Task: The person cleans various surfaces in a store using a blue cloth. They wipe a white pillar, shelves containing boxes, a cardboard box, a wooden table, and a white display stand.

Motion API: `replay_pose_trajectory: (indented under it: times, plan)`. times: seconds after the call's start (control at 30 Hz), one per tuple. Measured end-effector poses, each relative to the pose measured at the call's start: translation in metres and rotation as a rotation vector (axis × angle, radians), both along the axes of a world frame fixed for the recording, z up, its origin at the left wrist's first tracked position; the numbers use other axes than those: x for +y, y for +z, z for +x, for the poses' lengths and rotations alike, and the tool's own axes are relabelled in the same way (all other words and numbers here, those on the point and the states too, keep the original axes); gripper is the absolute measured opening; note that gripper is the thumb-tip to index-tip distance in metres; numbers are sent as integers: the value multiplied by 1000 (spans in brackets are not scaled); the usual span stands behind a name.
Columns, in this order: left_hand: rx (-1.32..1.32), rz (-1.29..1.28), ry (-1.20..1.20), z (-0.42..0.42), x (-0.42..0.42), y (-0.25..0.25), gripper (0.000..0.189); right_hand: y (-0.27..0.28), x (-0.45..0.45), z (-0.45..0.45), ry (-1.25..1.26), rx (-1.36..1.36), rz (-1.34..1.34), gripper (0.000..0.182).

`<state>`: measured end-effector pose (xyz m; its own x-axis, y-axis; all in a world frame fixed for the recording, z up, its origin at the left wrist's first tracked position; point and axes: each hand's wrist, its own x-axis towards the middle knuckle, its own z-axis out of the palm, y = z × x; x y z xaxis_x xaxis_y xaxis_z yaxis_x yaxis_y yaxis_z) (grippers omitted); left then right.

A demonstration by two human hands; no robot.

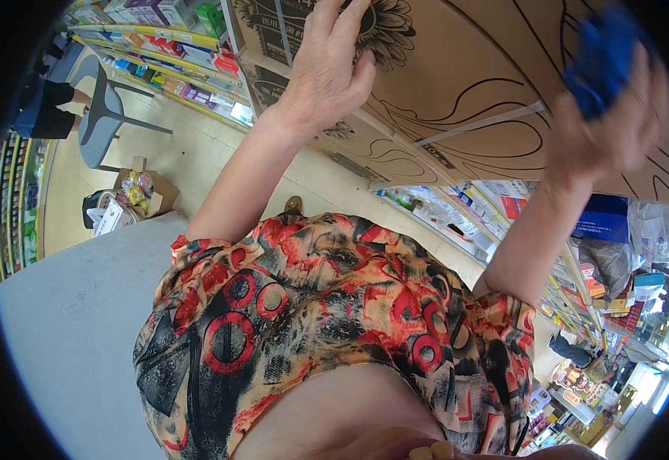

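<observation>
My left hand (329,75) rests on a large cardboard carton (455,52), its fingers apart and nothing in them. Black flower and curling-line drawings cover the carton, and a pale strap (478,123) crosses it. At the upper right, my right hand (610,126) grips a crumpled blue cloth (602,63) over the carton's surface. Both hand and cloth are blurred there, so whether the cloth touches the cardboard cannot be told.
Shelves of boxed goods (196,43) stand at upper left, with more shelves (570,276) at right. Left are a grey chair (104,109), a person in dark shorts (49,106), an open carton (165,192) and a pale grey surface (81,322). Plastic bags (659,230) sit at right.
</observation>
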<state>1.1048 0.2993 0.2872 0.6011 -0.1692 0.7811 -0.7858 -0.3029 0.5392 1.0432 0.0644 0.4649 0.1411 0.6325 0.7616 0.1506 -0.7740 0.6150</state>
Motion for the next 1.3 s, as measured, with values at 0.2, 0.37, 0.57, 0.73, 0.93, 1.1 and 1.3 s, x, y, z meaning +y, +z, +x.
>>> replay_pose_trajectory:
  times: [0.2,0.37,0.57,0.73,0.93,1.1,1.3]
  plan:
    - [184,-43,-13,-8,1,-33,60,-131,72,51,63,573,-66,37]
    - [311,0,27,-22,8,-72,61,-200,46,20,-57,771,-229,40]
    - [507,-22,25,-42,15,-87,60,-185,3,-24,-179,920,-203,38]
    - [558,-62,129,-56,27,-100,58,-116,31,1,-91,555,25,69]
    - [763,-208,220,-107,40,-128,55,-156,84,67,144,503,-84,41]
    - [1050,-356,225,-143,36,-133,50,-270,101,109,312,801,-214,32]
    - [1108,-419,309,-171,37,-156,46,-364,47,98,256,960,-432,30]
